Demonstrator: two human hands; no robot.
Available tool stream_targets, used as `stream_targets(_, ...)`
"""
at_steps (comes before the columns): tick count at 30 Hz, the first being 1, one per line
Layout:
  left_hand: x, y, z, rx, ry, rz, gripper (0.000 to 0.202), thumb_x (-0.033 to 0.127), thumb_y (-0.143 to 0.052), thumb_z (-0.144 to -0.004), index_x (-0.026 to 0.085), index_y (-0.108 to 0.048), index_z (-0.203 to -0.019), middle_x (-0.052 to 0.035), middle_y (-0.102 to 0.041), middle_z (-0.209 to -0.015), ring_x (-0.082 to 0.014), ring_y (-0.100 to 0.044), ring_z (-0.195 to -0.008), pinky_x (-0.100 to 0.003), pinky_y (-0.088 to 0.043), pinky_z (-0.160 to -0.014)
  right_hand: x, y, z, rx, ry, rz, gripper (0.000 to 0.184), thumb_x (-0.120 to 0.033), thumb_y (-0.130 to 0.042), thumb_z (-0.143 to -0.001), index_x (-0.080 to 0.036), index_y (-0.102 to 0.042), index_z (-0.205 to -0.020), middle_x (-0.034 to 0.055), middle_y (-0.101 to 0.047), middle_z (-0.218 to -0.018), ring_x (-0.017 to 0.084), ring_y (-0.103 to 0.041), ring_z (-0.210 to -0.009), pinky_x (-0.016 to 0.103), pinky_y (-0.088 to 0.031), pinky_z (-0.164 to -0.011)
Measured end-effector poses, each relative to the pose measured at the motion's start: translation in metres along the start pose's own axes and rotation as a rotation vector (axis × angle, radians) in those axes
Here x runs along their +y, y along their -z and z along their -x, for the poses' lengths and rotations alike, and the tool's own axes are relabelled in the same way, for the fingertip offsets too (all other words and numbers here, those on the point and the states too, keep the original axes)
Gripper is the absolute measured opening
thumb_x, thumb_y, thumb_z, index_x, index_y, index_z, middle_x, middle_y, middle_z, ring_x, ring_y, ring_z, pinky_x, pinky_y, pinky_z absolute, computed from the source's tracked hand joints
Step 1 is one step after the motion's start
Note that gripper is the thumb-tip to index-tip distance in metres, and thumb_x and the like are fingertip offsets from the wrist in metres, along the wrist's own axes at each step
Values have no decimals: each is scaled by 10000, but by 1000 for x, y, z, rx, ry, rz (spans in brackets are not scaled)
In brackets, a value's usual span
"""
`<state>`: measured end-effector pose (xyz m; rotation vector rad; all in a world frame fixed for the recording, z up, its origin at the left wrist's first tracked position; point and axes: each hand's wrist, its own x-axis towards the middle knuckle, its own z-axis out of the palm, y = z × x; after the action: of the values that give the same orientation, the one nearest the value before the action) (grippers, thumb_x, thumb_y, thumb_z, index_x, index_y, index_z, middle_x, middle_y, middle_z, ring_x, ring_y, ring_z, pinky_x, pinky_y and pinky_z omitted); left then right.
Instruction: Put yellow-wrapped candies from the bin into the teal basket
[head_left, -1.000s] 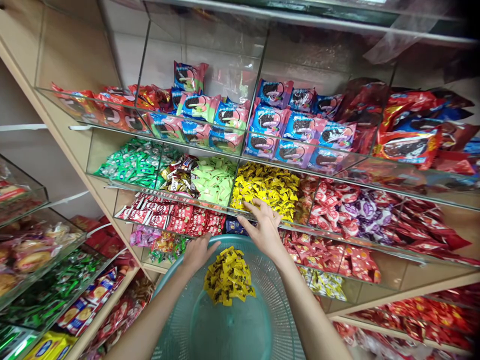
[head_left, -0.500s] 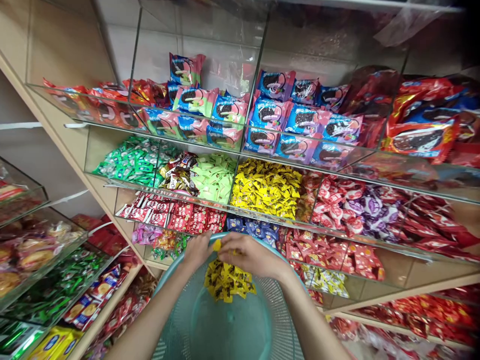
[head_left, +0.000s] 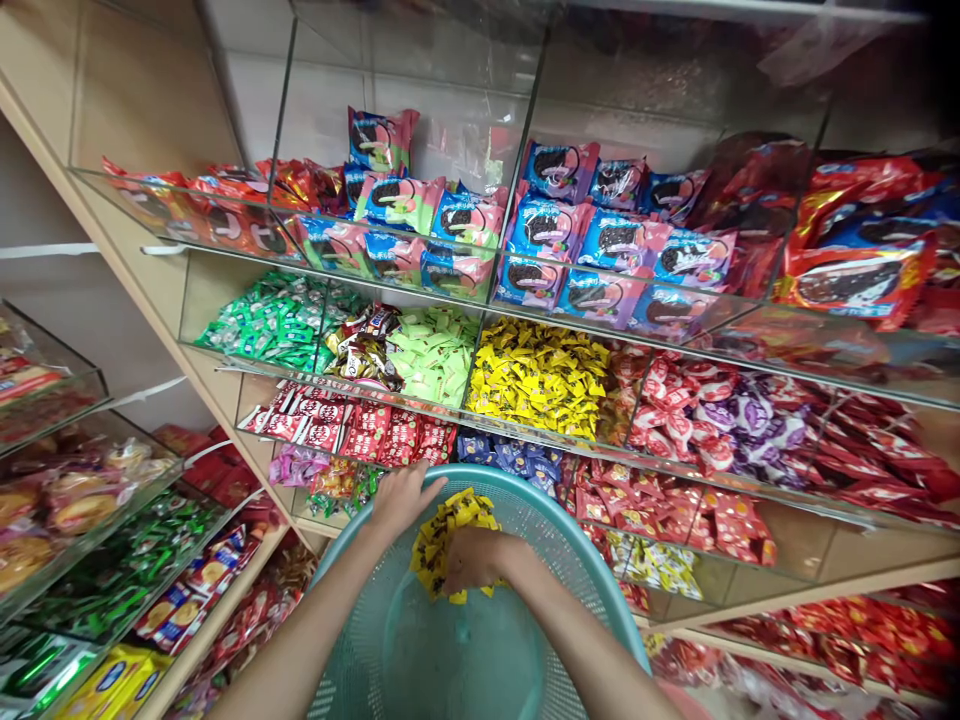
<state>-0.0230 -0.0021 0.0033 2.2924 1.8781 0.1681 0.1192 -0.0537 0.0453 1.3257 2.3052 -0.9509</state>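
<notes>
Progress, as judged from the contents: a loose heap of yellow packets [head_left: 431, 550] is inside the teal basket [head_left: 465, 672], so some have been placed there. The yellow stock [head_left: 536, 375] on the middle shelf [head_left: 420, 403] lies piled behind the clear front edge of its compartment, with plenty left in it. No packets of another colour are visible in the basket. How many more are required cannot be established.

Position: the heap lies at the far side of the basket floor, toward the far rim; the near part of the floor is bare. The right hand [head_left: 476, 560] is directly over the right part of the heap and covers some of it. Its fingers are curled downward, the tips hidden; whether they pinch a packet or merely rest among them cannot be told.

The left hand [head_left: 403, 500] is at the far-left rim, to the left of the heap and apart from it. Its fingers lie over the rim, the thumb spread away toward the interior; whether it grips the rim is not shown. Dark blue packets [head_left: 517, 455] lie on the shelf just beyond the far rim.
</notes>
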Motion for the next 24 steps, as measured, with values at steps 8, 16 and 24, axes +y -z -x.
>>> stream_targets(8, 0, 1, 0, -4, -14, 15, 558, 610, -226, -848, 202, -506, -1106, -90, -663, -892, -235, -619, -827, -297, -412, -683, 0, 0, -1, -75, -48, 99, 263, -345, -626, -700, -137, -720, -831, 137, -695, -869, 256, -639, -735, 304, -482, -598)
stream_targets(16, -1, 0, -1, -11, -20, 7, 550, 606, -228, -851, 207, -502, -1112, -82, -663, -882, -233, -621, -826, -287, -414, -691, -3, 5, 3, -43, -69, 117, 257, -350, -618, -702, -146, -705, -832, 106, -695, -853, 216, -632, -731, 263, -470, -593)
stream_targets(24, -4, -3, -3, 17, -45, -24, 559, 616, -207, -847, 206, -514, -1072, -77, -669, -842, -238, -629, -783, -285, -417, -649, -1, 1, -1, -12, -63, 100, 255, -369, -605, -717, -155, -712, -805, 98, -698, -842, 202, -632, -732, 264, -469, -632)
